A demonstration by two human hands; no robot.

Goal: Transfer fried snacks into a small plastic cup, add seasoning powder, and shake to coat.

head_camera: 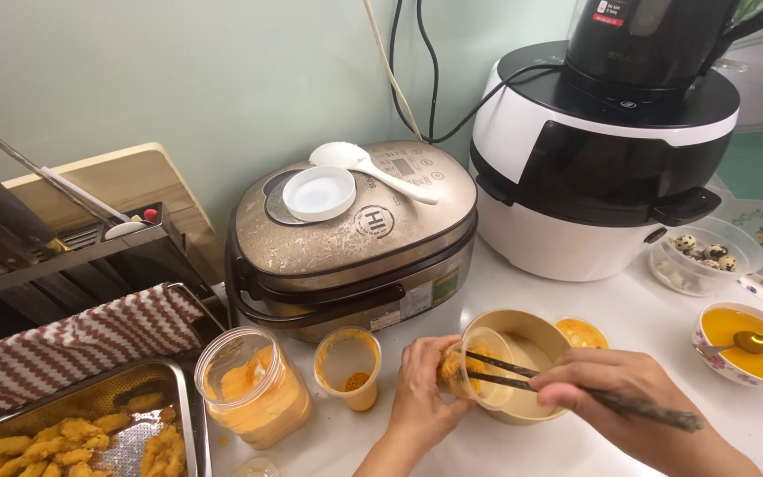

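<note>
Head camera: left hand (421, 389) grips a small clear plastic cup (479, 362), tilted over the tan bowl (523, 362) beside it; right hand (615, 393) pinches dark chopsticks (576, 389) into it. Cup looks light, flimsy, probably greasy; best held around its wall.

Both forearms come up from the bottom edge, bare to the wrist. The left hand (424, 390) stands with its back toward the viewer, fingers (441, 349) curled forward and closed in a grip, thumb hidden behind. The right hand (622, 389) lies palm down just beside it, knuckles raised, its fingers (567, 378) pinched together in a pen-like hold, the wrist angling off to the lower right.
</note>
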